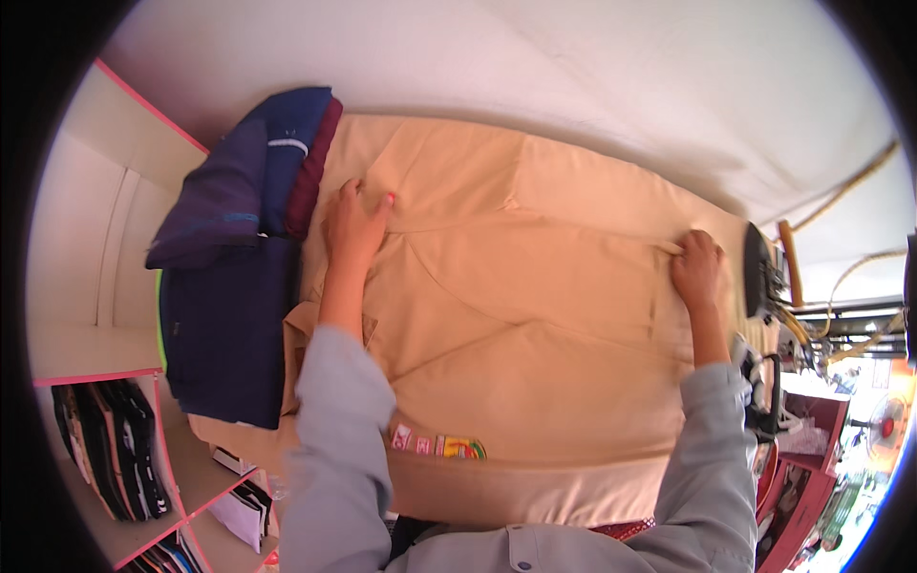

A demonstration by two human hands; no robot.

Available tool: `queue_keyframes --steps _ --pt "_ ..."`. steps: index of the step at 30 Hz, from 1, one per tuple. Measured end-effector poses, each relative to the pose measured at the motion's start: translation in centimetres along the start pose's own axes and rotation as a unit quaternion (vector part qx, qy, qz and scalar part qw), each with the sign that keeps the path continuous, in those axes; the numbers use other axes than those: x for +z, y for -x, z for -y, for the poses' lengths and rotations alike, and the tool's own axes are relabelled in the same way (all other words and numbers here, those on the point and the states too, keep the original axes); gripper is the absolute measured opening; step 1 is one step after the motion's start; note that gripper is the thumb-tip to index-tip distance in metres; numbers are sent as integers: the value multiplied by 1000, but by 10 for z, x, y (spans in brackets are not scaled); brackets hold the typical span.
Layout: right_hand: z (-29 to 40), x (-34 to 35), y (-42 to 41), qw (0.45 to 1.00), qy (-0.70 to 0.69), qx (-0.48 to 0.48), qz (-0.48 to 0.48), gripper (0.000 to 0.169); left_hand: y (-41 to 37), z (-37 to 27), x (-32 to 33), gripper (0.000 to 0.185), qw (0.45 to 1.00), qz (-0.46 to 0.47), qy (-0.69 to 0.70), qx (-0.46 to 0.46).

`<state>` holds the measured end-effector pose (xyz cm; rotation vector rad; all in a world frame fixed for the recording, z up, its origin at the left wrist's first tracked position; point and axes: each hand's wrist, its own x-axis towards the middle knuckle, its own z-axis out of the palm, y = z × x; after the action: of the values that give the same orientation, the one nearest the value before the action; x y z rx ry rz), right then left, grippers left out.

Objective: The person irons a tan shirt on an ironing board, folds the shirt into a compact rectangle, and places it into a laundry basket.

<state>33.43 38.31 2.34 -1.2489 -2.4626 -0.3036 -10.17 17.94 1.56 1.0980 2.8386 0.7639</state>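
A tan cloth garment (473, 286) with long seams lies spread on a padded table covered in similar tan cloth (530, 483). At the garment's left part is my left hand (354, 222), thumb and fingers apart, resting on the cloth. My right hand (698, 261) pinches the garment's edge at the right side, fingers curled over it. Several small printed stickers (440, 444) show near the table's front edge. Where the garment ends and the table cover begins is hard to tell in places.
Folded dark blue and maroon clothes (229, 322) are stacked at the left end. Shelves (172, 444) holding folded clothes stand farther left. An electric iron (759, 272) stands at the right end, with cords beside it; another dark appliance (766, 394) sits nearer. A pale wall (573, 79) rises behind the table.
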Motion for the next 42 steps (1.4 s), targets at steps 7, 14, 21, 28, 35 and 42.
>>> queue_keyframes --steps 7,14,21,28,35,42 --pt "6 -125 29 995 37 -78 44 9 -9 -6 -83 36 899 218 379 -1" --pt "5 -150 183 995 -46 -56 76 9 135 65 -161 32 956 195 79 206" --pt "-16 -161 232 980 -160 16 114 22 232 82 -150 52 995 -14 3 99" --pt "-16 -157 246 990 -110 8 91 23 263 128 -90 80 923 -108 332 -160" --pt "-23 -130 226 982 -67 7 179 10 251 101 -117 81 819 -9 470 -329" --pt "-15 -173 271 977 -152 93 118 23 304 148 -147 77 807 65 493 -318"
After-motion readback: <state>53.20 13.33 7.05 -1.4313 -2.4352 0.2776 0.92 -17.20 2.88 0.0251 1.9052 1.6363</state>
